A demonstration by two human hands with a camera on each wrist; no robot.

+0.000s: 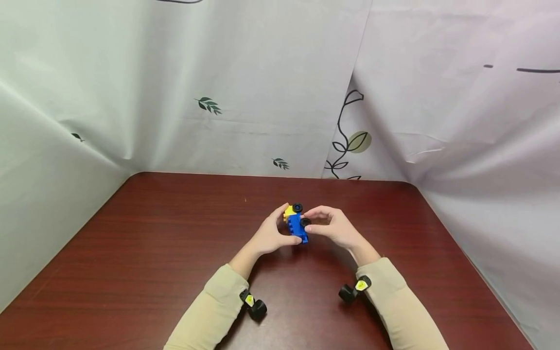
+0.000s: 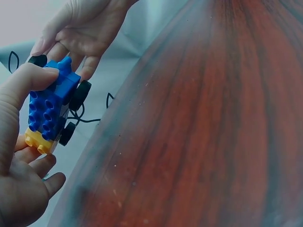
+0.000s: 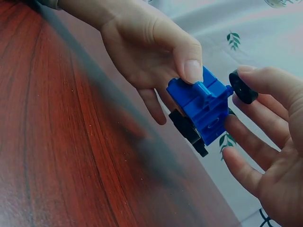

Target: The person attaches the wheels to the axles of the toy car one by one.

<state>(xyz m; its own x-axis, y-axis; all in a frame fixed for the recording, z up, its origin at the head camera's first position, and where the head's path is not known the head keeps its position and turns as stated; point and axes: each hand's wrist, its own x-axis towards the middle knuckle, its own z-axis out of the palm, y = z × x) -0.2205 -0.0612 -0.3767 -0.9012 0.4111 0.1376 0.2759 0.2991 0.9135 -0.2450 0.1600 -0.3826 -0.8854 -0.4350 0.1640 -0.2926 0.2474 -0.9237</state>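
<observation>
A small toy car of blue building bricks [image 1: 296, 226] is held up above the table, its studs facing left in the head view. My left hand [image 1: 270, 236] grips it, thumb on the blue end and fingers at the yellow brick [image 2: 38, 141]. With my right hand [image 1: 340, 229] I pinch a black wheel [image 3: 243, 87] on the car's side. A short blue peg shows between that wheel and the body; whether it is fully seated I cannot tell. On the opposite side sit two more black wheels [image 2: 79, 96]. My right fingertips partly hide the underside.
The dark red-brown wooden table [image 1: 144, 253] spreads below both hands. White cloth [image 1: 262, 73] with leaf prints hangs behind and beside it. Each sleeve carries a black wrist camera, one at the left [image 1: 257, 309] and one at the right [image 1: 348, 293].
</observation>
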